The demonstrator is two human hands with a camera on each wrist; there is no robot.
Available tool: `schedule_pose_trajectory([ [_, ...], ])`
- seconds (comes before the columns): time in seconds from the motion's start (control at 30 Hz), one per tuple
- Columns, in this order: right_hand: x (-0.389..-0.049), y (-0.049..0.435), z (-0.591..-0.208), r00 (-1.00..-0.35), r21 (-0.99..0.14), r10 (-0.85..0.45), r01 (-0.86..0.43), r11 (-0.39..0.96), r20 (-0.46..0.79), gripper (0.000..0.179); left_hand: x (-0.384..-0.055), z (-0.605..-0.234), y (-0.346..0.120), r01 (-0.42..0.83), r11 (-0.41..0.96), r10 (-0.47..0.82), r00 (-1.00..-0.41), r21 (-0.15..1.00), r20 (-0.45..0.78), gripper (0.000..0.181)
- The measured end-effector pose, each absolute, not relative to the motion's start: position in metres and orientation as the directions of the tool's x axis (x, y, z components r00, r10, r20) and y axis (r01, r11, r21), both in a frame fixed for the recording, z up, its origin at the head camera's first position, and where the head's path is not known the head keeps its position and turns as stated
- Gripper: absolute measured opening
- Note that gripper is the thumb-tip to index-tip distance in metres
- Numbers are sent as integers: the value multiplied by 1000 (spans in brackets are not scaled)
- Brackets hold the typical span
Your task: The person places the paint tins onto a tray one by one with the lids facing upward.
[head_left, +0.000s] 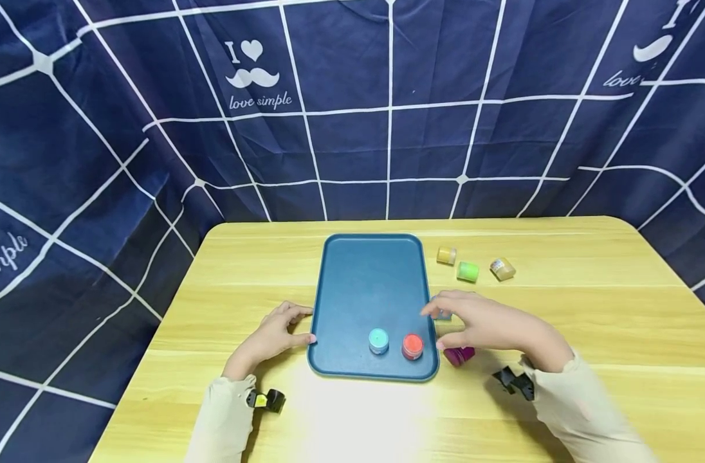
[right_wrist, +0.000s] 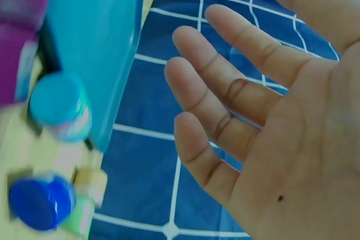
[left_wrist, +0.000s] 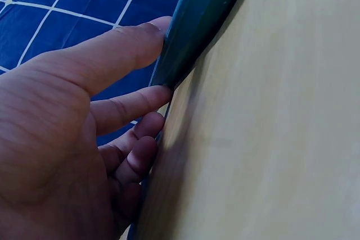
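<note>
A dark teal tray (head_left: 370,276) lies on the wooden table. On its near part stand a small turquoise-lidded jar (head_left: 378,341) and a red-lidded jar (head_left: 412,346). My left hand (head_left: 277,334) touches the tray's left edge with thumb and forefinger spread apart, fingers fairly straight. Over the right edge hovers my right hand (head_left: 474,320), its fingers spread and loosely bent, the palm bare in the right wrist view. Just below it lies a purple jar (head_left: 459,357). A blue jar (head_left: 444,315) is partly hidden behind its fingers; a blue-lidded jar (right_wrist: 42,200) shows in the right wrist view.
Right of the tray's far half lie a yellow jar (head_left: 446,255), a green jar (head_left: 467,271) and a pale yellow jar (head_left: 502,269). A navy cloth (head_left: 352,148) with white lines hangs behind the table (head_left: 590,289) and along its sides.
</note>
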State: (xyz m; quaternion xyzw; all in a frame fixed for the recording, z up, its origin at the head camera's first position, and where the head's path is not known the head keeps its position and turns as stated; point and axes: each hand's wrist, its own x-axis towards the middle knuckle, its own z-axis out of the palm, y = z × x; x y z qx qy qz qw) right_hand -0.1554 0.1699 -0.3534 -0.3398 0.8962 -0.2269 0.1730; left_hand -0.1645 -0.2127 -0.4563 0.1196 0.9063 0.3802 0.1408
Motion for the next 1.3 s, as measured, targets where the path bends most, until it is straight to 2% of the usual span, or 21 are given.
schedule_pose_trajectory([
  [0.3,-152,192,-363,-709,-482,-687,-551,681,-159,42,-164,-455,-216,113,689,314,-936,715,-155,58],
  [0.57,-149,201,-384,-703,-504,-689,-535,678,-179,35,-163,-458,-216,101,683,310,-937,723,-161,57],
  [1.03,-147,205,-404,-697,-529,-683,-504,683,-216,35,-163,-461,-214,100,680,312,-936,726,-163,58],
  [1.3,-149,204,-408,-700,-492,-678,-520,698,-223,33,-165,-460,-213,108,680,315,-936,725,-156,58],
])
